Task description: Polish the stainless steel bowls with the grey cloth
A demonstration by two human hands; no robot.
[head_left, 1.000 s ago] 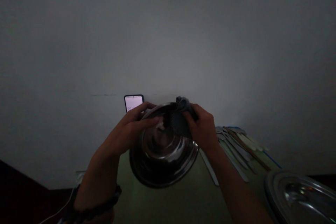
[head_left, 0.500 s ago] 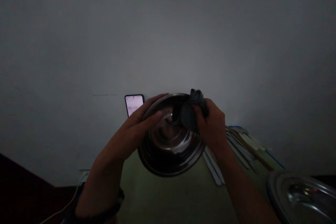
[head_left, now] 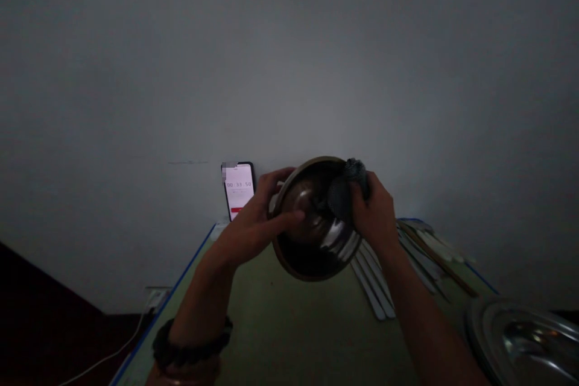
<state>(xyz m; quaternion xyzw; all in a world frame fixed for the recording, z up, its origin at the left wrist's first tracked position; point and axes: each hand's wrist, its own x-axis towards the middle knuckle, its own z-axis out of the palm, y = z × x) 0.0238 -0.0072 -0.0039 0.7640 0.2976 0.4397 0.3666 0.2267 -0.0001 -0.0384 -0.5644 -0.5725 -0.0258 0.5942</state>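
Observation:
A shiny metal bowl [head_left: 312,262] is held up above the table, tilted so that its inside faces me. My left hand [head_left: 260,223] grips its left rim, with the thumb inside and the fingers behind. In my right hand [head_left: 377,211] is a bunched dark cloth [head_left: 341,199], pressed against the bowl's upper right rim and inner wall. My right fingers behind the rim are hidden.
A phone [head_left: 239,190] showing a running timer leans on the wall. On the green table [head_left: 289,332], pale flat strips [head_left: 373,286] and several long utensils [head_left: 434,253] lie to the right. Metal basins [head_left: 525,338] stand at the near right; a white cable [head_left: 113,353] hangs left.
The bowl has moved right and been tilted more on its side, both hands going with it. The cloth stays at its right rim. More of the phone and the table's left edge shows.

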